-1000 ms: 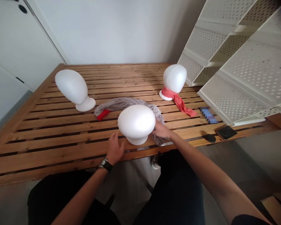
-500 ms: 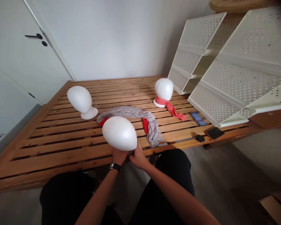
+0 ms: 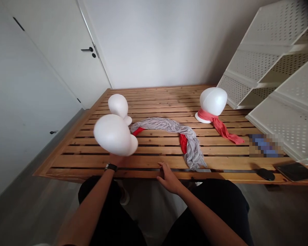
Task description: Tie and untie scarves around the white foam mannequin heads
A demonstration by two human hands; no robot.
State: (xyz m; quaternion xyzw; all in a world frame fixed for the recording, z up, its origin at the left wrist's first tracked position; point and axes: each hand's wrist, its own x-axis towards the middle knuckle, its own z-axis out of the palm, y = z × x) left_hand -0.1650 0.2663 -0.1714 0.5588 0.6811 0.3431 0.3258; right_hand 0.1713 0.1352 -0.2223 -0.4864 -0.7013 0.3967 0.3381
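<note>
Nearest mannequin head (image 3: 111, 134) shifts further left of the parted fingers on right hand (image 3: 169, 179); left hand (image 3: 117, 160) fingers hidden (clamped? can't tell). Probably light, dentable; take its neck (image 3: 132, 146).

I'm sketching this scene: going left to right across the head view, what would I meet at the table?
Nearest smooth white mannequin head, crinkled grey-and-red cloth, white mannequin head wearing a coral-red cloth, rounded black object, flat black rectangular object.
</note>
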